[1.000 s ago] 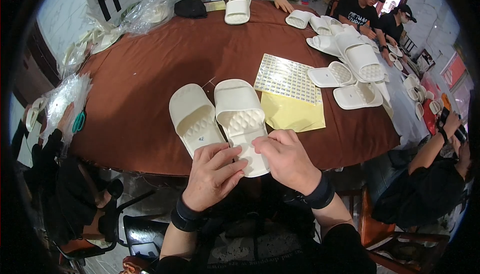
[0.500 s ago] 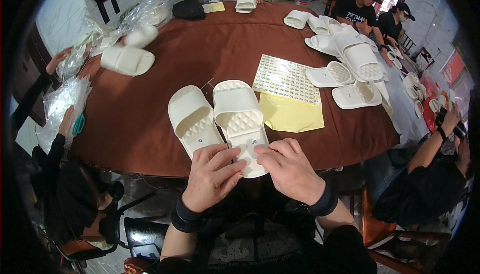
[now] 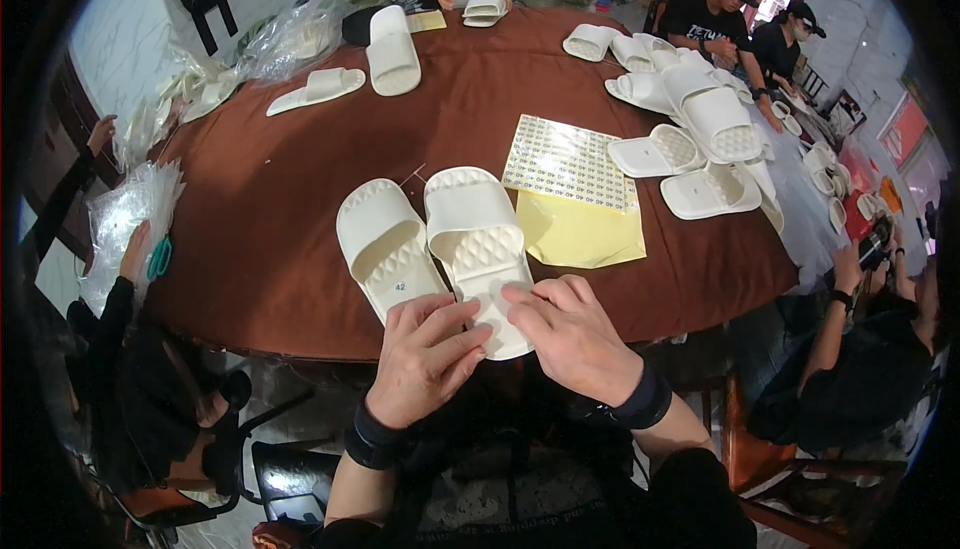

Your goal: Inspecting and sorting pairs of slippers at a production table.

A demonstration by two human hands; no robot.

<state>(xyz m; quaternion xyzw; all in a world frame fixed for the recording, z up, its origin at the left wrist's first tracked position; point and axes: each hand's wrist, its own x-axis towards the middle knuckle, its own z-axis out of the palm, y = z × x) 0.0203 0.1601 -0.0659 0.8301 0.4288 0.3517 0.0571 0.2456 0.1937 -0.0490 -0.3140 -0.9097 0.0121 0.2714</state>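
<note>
Two cream slide slippers lie side by side at the table's near edge, heels toward me. The left slipper has a small printed sticker on its insole. At the heel of the right slipper, my left hand grips the edge with curled fingers and thumb. My right hand is closed, its fingertips pressed together over that slipper's insole; whatever they pinch is hidden. Just beyond, to the right, a sheet of small printed stickers overlaps a yellow backing sheet.
A brown cloth covers the round table. Many slippers are heaped at right. Two loose slippers lie far left. A clear plastic bag stack and teal scissors sit by another person's hand at left. Several people work around.
The printed sticker on the right slipper's insole no longer shows by my right fingertips. Two slippers in motion at the far left now rest farther right. My hands have hardly moved.
</note>
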